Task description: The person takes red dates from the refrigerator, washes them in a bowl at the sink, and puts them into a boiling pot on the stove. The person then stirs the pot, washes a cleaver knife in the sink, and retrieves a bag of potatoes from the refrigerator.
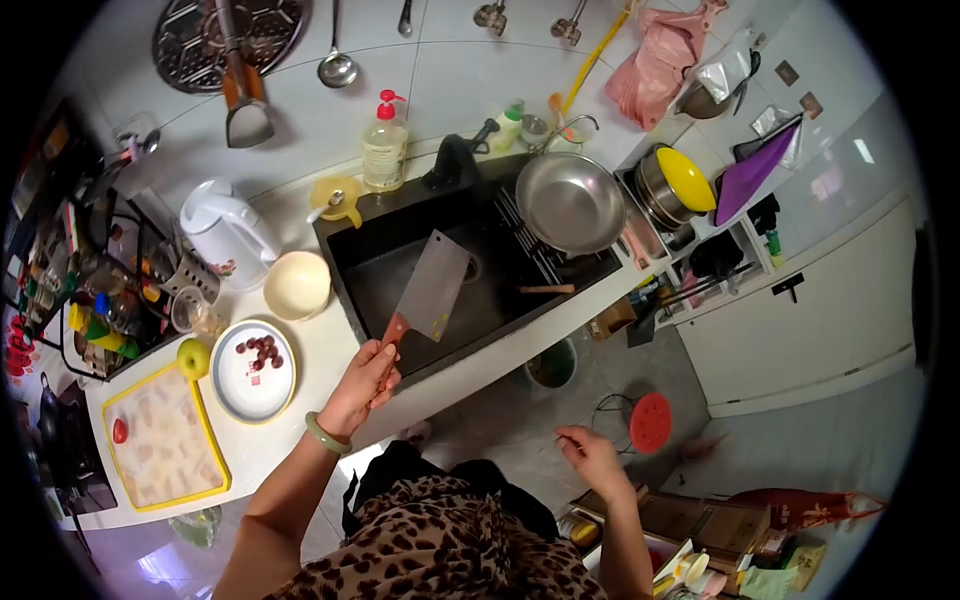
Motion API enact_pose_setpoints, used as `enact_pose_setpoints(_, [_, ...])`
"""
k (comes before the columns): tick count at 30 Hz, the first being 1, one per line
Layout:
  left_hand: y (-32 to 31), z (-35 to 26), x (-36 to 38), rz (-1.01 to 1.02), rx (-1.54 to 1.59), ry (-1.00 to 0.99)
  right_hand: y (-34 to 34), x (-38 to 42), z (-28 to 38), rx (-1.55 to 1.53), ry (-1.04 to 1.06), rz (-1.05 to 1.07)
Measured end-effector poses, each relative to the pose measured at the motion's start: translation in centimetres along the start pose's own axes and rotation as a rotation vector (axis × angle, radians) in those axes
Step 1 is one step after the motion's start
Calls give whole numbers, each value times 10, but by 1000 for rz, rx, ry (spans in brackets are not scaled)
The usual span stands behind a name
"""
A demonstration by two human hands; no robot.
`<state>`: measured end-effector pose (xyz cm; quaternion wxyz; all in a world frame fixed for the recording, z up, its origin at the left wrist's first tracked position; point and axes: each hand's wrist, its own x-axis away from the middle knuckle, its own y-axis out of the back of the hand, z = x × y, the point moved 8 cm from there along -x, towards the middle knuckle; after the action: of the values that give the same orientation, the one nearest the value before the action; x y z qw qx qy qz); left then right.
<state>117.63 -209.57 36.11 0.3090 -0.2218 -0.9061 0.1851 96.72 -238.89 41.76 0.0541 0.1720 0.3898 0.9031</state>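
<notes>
My left hand [362, 381] is closed round the reddish handle of a cleaver [436, 283]. The broad blade tilts up over the dark sink [350, 270], and small yellowish bits cling near its lower edge. My right hand [592, 458] hangs over the floor, apart from the counter, with its fingers curled; whether anything is in them I cannot make out. Left of the sink, a white plate [231, 395] holds several dark red fruits [262, 352]. Beside it are a green apple [193, 358] and a yellow-rimmed cutting board [221, 480] with a small red piece [120, 431] on it.
A steel pan [570, 203] rests at the sink's right side. A cream bowl [297, 286], white kettle [226, 230] and soap bottle [384, 150] stand along the counter. Below are a bucket [552, 364] and a red stool [651, 422]. Cardboard boxes [690, 520] sit at lower right.
</notes>
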Motion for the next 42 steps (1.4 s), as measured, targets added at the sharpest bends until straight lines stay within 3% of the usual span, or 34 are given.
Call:
enact_pose_setpoints(5, [-25,-23,-59,-10,-30,13,43,-99,-35,-264,-12,9])
enact_pose_setpoints(9, [-38,-34,-97,-73,-62,28,63,-233,-43,-464,-99,174])
enact_pose_setpoints(11, [-41,-37,-109,-122,-93,28,73,-310,-27,-522,39,214])
enact_pose_setpoints(12, [-41,-36,-116,-145,-98,28,73,-347,-19,-620,-30,297])
enact_pose_setpoints(16, [-41,-34,-142,-219,-85,85,72,-484,36,-697,89,308])
enact_pose_setpoints(21, [-50,-46,-168,-202,-78,153,22,-604,68,-911,-125,344])
enact_pose_setpoints(26, [-47,-48,-195,-214,-45,195,-17,-624,88,-975,-220,517])
enact_pose_setpoints(36, [-47,-51,-202,-189,14,216,-12,-629,109,-908,-85,250])
enact_pose_setpoints(42, [-38,-46,-199,-193,-3,193,-7,-625,112,-836,-92,268])
